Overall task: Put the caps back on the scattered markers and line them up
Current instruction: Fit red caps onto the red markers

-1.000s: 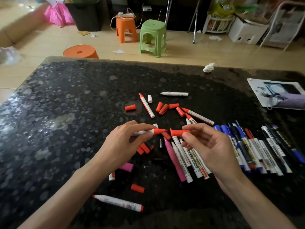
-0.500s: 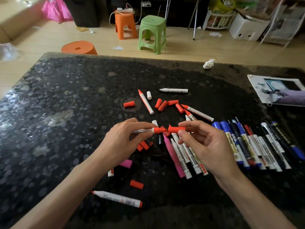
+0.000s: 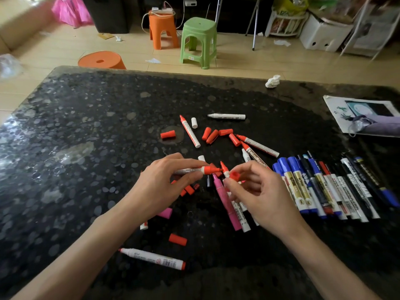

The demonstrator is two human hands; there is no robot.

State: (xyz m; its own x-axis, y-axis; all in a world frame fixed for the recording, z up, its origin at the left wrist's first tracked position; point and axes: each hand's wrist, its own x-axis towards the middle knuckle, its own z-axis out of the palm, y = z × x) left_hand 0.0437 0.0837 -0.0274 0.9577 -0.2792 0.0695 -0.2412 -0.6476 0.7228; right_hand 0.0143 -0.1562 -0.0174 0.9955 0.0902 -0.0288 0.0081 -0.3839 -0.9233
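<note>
My left hand [image 3: 160,187] grips an uncapped red-tipped white marker [image 3: 194,170], tip pointing right. My right hand [image 3: 259,195] pinches a red cap [image 3: 234,176] just right of that tip, its open end turned toward me. Loose red caps [image 3: 211,136] and uncapped red markers [image 3: 190,131] lie scattered beyond my hands. A pink marker [image 3: 226,202] and white markers lie under my right hand. A row of capped blue, black and red markers [image 3: 320,187] is lined up at the right.
The black speckled table [image 3: 75,148] also holds a white uncapped marker [image 3: 227,116], a near red marker [image 3: 151,258], a red cap [image 3: 178,239], a pink cap [image 3: 165,212], crumpled tissue [image 3: 272,81] and a paper sheet [image 3: 363,114]. Stools stand on the floor beyond.
The red cap was held lengthwise against the marker tip; my right hand has since turned it so its open end faces me, a little apart from the tip. My left hand stays put.
</note>
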